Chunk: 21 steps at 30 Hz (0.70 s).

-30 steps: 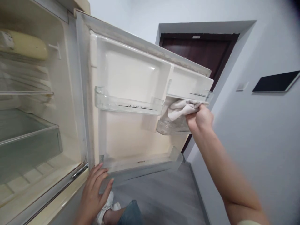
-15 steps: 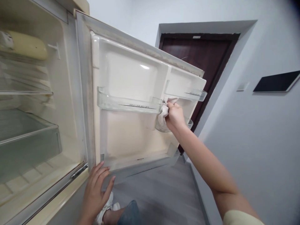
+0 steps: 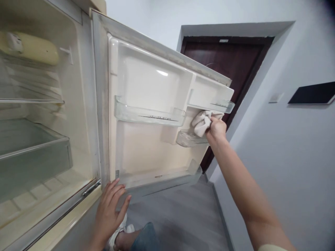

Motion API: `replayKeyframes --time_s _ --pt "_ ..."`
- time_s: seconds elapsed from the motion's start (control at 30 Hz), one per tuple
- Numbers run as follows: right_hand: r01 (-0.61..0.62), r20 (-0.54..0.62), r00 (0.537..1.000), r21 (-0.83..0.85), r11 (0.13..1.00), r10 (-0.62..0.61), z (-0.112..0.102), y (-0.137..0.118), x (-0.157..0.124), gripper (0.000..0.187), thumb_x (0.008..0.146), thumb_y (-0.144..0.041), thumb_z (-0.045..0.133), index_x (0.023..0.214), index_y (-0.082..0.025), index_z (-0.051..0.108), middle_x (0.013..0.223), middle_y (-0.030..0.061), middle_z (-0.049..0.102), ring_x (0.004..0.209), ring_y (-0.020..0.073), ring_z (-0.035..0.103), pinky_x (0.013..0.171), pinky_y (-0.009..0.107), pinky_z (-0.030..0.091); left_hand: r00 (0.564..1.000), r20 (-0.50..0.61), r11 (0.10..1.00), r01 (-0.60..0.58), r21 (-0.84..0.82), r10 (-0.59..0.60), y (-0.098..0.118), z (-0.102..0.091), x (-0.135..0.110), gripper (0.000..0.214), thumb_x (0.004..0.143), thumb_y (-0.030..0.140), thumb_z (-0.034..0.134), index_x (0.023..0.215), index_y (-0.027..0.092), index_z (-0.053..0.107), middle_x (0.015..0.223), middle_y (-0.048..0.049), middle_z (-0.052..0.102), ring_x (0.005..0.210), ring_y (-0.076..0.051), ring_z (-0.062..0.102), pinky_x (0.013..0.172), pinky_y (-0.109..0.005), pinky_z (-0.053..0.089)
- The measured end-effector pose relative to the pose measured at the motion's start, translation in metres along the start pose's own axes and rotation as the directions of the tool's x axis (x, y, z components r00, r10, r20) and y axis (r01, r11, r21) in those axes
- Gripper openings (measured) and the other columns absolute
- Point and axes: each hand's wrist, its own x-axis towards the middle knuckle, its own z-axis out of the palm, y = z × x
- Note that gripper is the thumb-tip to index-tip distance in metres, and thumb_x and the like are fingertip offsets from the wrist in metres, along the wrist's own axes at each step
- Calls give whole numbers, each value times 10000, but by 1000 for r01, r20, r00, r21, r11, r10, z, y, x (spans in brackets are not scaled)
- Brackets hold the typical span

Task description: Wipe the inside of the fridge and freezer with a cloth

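Note:
A white cloth (image 3: 202,123) is bunched in my right hand (image 3: 218,129), whose fingers are closed on it. The cloth lies against the inner side of the open fridge door (image 3: 146,146), between the small upper shelf (image 3: 222,105) and the small clear lower shelf (image 3: 190,138). My left hand (image 3: 111,209) has its fingers spread at the door's lower hinge corner, by the clear bottom door shelf (image 3: 167,183). Whether its fingertips press on the door is hard to tell. A long clear door shelf (image 3: 149,114) runs across the door's middle.
At left stands the open fridge compartment, with a yellow cylindrical thing (image 3: 36,48) on top, a glass shelf (image 3: 31,101) and a clear drawer (image 3: 34,164). Behind the fridge door is a dark red room door (image 3: 220,55). A black panel (image 3: 312,93) hangs on the right wall.
My right hand has moved the cloth rightward, away from the end of the long shelf towards the door's outer edge. My left hand stays in place at the lower corner.

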Motion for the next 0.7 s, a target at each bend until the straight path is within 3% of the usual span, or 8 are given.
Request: replayKeyframes --time_s 0.1,0.17,0.27,0.37,0.47,0.53,0.63,0.7 --pt "-164 -13 986 75 984 165 6 -12 -21 148 641 -233 607 753 -222 510 716 -10 619 685 163 627 512 253 503 1000 -16 1000 8 -11 -8 1 1 -1 227 759 195 638 973 226 565 997 -59 673 1195 -255 546 1047 -483 442" --pt "-203 160 967 17 979 198 15 -25 -41 156 661 -263 647 757 -215 534 681 -15 606 654 156 617 520 250 493 1000 -22 1000 0 -9 0 2 1 0 219 757 189 641 959 221 564 984 -60 671 1194 -257 545 1045 -483 442" --pt "-226 404 885 -59 972 230 27 -43 -66 176 688 -308 673 797 -208 578 668 -21 601 633 144 602 566 261 492 1000 -3 1000 -5 -2 5 1 0 0 226 756 180 642 961 222 557 978 -58 665 1196 -258 540 1041 -487 447" --pt "-209 526 812 -143 967 253 30 -53 -73 173 680 -292 672 813 -200 609 671 -14 609 628 138 585 582 265 482 1000 9 1000 1 -5 -1 1 0 0 249 755 169 643 978 222 548 984 -57 656 1205 -259 532 1042 -497 450" --pt "-216 557 771 -225 950 308 20 -61 -65 147 643 -267 664 759 -193 610 648 -2 606 624 153 581 576 278 482 1000 -2 1000 -11 1 11 1 -1 0 253 749 170 650 978 211 550 987 -63 653 1201 -261 534 1034 -488 458" --pt "-183 470 837 -242 953 280 4 -66 -59 104 643 -267 644 701 -198 592 623 3 588 618 166 575 558 288 475 1000 -9 1000 -20 11 20 2 -1 1 247 749 177 650 974 208 555 985 -64 656 1196 -261 539 1030 -480 461" --pt "-2 166 985 -305 952 55 -35 -71 -57 125 692 -280 595 601 -218 535 594 17 549 589 179 542 493 300 418 1000 -17 1000 -16 8 17 2 -2 1 241 754 177 644 976 210 554 982 -61 658 1188 -254 546 1023 -470 468" --pt "205 111 979 -430 879 -173 -64 -72 -63 139 764 -313 535 643 -247 552 642 38 571 613 214 553 483 339 404 999 -25 1000 -26 7 26 3 -2 2 246 752 168 646 976 205 553 988 -68 654 1190 -256 541 1023 -468 466"
